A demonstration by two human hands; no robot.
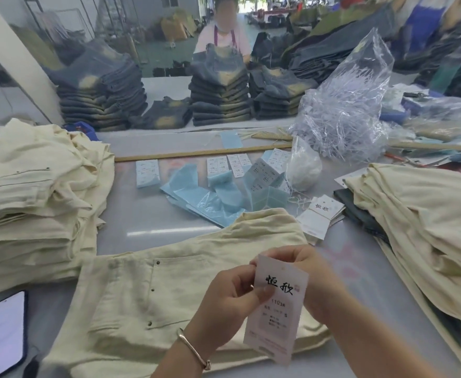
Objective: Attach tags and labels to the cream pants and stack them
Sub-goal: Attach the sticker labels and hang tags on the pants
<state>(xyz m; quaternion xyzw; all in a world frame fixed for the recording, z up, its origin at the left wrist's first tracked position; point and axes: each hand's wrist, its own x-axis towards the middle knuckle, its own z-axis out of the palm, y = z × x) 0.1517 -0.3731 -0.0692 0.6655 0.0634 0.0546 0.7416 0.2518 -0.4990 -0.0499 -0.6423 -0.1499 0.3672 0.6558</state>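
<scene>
A white hang tag [277,309] with black characters and small print is held upright above a folded pair of cream pants [147,301] lying flat in front of me. My left hand [229,296] pinches the tag's left edge, thumb on its face. My right hand [305,271] grips the tag's top from behind. A stack of folded cream pants [33,197] sits at the left. A looser pile of cream pants [425,227] lies at the right. More hang tags [319,216] lie beyond the pants, with blue-and-white size labels [229,165] farther back.
A phone [2,334] lies at the near left. A wooden stick [202,152] crosses the table behind the labels. A clear bag of plastic fasteners [346,105] stands at the back right. Stacks of dark jeans [221,99] line the far table, where another person works.
</scene>
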